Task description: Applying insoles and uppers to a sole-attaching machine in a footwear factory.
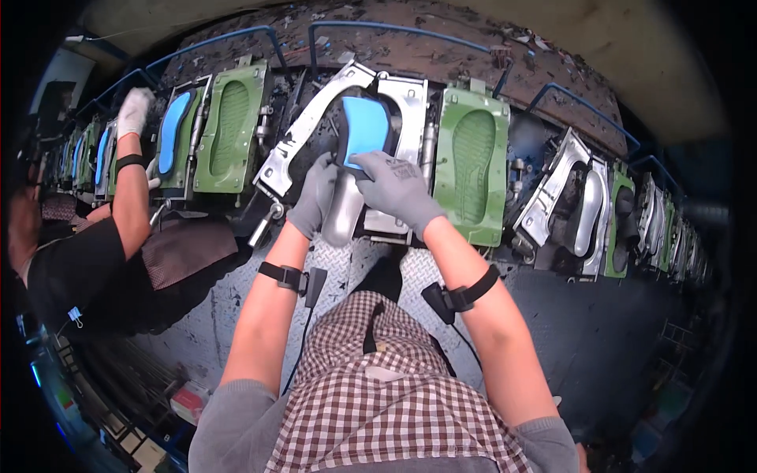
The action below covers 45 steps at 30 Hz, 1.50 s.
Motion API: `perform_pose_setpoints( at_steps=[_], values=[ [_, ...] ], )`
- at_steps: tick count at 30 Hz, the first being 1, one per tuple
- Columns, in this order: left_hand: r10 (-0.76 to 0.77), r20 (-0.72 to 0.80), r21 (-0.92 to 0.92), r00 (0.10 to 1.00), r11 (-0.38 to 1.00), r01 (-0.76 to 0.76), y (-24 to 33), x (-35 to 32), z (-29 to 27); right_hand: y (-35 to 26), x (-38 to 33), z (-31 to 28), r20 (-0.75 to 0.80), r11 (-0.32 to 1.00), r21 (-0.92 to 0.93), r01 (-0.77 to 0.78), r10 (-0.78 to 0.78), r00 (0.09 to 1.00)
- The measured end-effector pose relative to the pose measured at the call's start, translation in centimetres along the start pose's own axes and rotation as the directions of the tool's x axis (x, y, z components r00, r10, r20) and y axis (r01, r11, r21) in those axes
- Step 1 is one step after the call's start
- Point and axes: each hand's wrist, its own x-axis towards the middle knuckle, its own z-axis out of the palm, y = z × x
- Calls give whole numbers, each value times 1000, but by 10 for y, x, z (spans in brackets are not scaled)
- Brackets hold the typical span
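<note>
A shoe sole with a blue top and dark edge (pixel 365 130) covers the far part of a shiny metal foot-shaped last (pixel 344 211). My right hand (pixel 394 189), in a grey glove, is closed on the sole's near edge, fingertips on the blue face. My left hand (pixel 317 193), also grey-gloved, curls its fingers at the sole's near left corner, beside the last. The palm side of the left hand is hidden. Around the last stands an open silver mould frame (pixel 303 135), tilted up on its left side.
Green mould plates with foot-shaped hollows stand left (pixel 230 130) and right (pixel 471 169). More moulds and a bare last (pixel 588 213) continue to the right. Blue rails (pixel 394 27) run behind. At left, a co-worker's gloved hand (pixel 136 110) is raised near another blue sole (pixel 173 132).
</note>
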Motion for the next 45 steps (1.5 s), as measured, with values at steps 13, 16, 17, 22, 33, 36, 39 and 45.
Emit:
perform_pose_setpoints(
  at_steps=[13,16,17,22,33,36,39,45],
  values=[
    [-484,60,-621,873,666,412,-30,-63,-21,-45,-47,68,31,996,81,-41,38,999],
    [-505,-26,-356,863,811,464,11,-37,-22,-36,-44,49,-34,952,140,-274,281,959],
    [-48,59,170,997,985,37,15,-19,-33,-27,-41,53,-147,899,231,-372,410,900],
    [-255,252,244,933,950,194,26,53,4,-23,-20,70,-177,722,360,-591,675,716],
    [-93,284,40,954,996,85,30,68,22,-25,3,47,-148,593,437,-677,789,596],
    [-59,262,-110,963,990,90,18,104,34,2,31,31,-318,744,285,-604,668,673],
    [9,100,49,995,999,-14,16,109,57,20,41,0,-289,796,164,-582,603,744],
    [-19,40,114,999,993,14,-18,80,22,49,2,-11,-5,782,348,-517,553,833]
  ],
)
